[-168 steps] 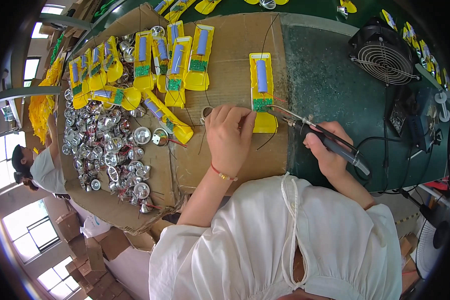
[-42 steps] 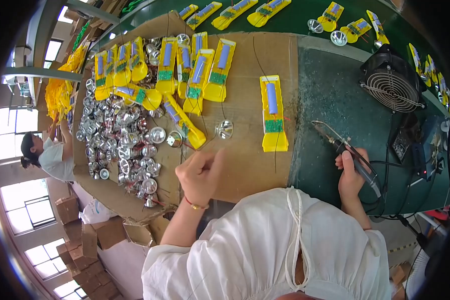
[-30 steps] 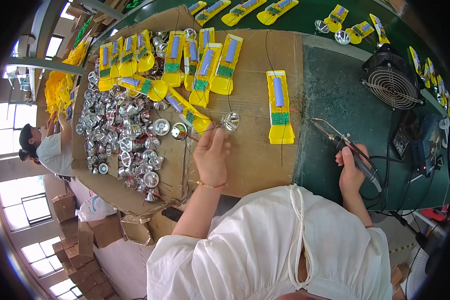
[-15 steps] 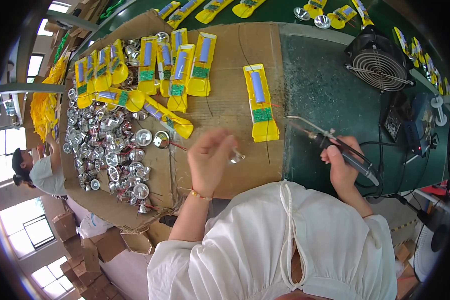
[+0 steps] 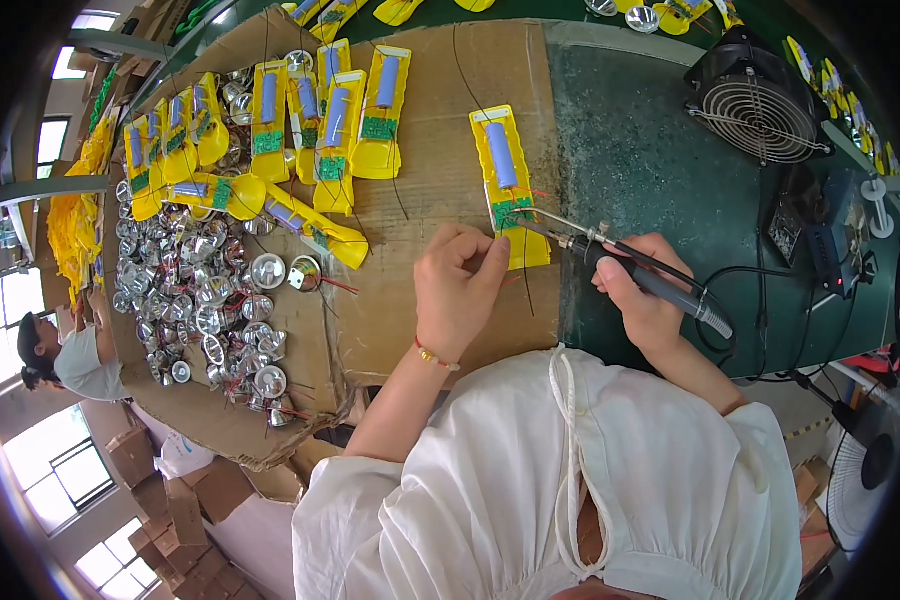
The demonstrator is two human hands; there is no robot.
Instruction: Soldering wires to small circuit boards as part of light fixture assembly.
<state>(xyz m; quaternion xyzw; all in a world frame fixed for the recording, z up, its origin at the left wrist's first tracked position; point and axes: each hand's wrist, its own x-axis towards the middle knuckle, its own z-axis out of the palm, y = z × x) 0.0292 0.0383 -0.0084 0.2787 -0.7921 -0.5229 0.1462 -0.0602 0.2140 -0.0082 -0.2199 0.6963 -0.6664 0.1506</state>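
Observation:
A yellow flashlight housing [image 5: 511,190] lies on the cardboard in front of me, with a lavender battery cell [image 5: 499,155] and a green circuit board [image 5: 510,214] in it. My right hand [image 5: 642,290] grips a soldering iron [image 5: 660,285] with a thin metal feed tube; its tip end is at the board. My left hand [image 5: 460,285] is closed, fingertips pinched at the housing's lower left edge. The small silvery lamp reflector seen in it earlier is now hidden by the hand; a bit of red wire shows beside the fingers.
Many silver reflectors [image 5: 210,290] with red wires fill the cardboard's left side. Several yellow housings [image 5: 335,140] lie behind them. At right stand a black fan with a wire guard [image 5: 758,118] and a blue box [image 5: 832,262] with cables. Another person [image 5: 80,350] works at far left.
The soldering iron has moved left onto the circuit board. My left hand has moved right and up to the housing, and the reflector has gone from sight. The view has shifted slightly.

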